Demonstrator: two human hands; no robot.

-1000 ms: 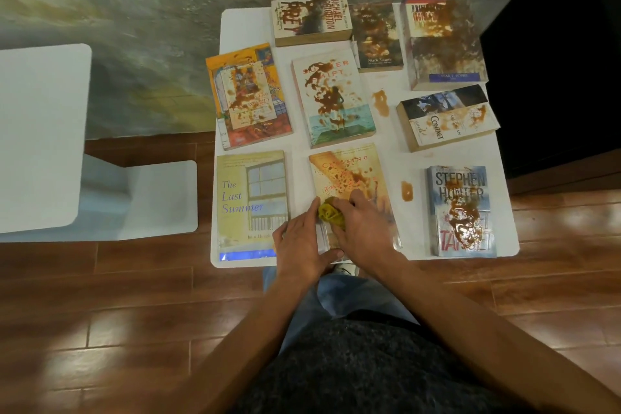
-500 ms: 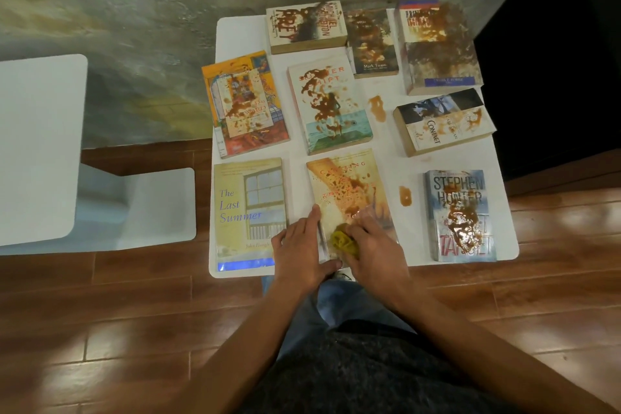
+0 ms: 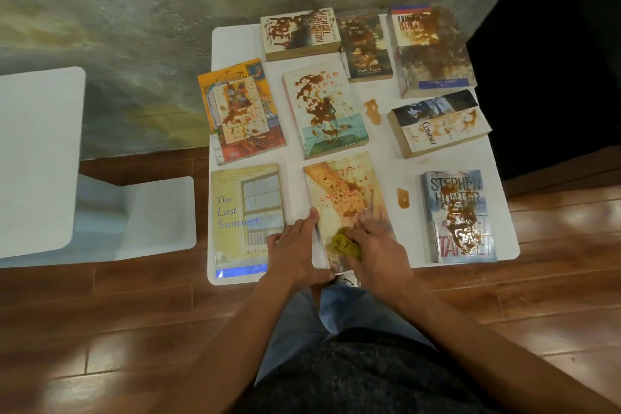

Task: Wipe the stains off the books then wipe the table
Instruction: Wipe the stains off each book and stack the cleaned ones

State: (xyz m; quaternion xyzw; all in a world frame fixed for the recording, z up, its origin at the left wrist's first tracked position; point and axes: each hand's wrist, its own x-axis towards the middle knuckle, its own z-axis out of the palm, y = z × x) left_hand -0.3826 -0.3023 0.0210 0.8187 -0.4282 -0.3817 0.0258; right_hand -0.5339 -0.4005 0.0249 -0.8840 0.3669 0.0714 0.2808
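Several paperbacks lie flat on a small white table (image 3: 235, 44), most smeared with brown stains. My right hand (image 3: 378, 247) grips a yellow-green cloth (image 3: 344, 244) and presses it on the lower part of the orange book (image 3: 342, 195) at the front middle. My left hand (image 3: 295, 250) lies flat with straight fingers along that book's left edge, its thumb at the near corner. The yellow "The Last Summer" book (image 3: 243, 215) at the front left looks clean. The Stephen Hunter book (image 3: 458, 215) at the front right carries a thick brown blot.
Two brown spills sit on the bare tabletop, one spill (image 3: 402, 198) right of the orange book, another spill (image 3: 372, 111) further back. A white chair (image 3: 40, 158) stands to the left. A grey wall lies behind and a dark cabinet (image 3: 551, 77) to the right.
My right hand has drawn the cloth down the orange book toward me, then shifted slightly. The left hand has stayed on the book's left edge. The view has shifted a little.
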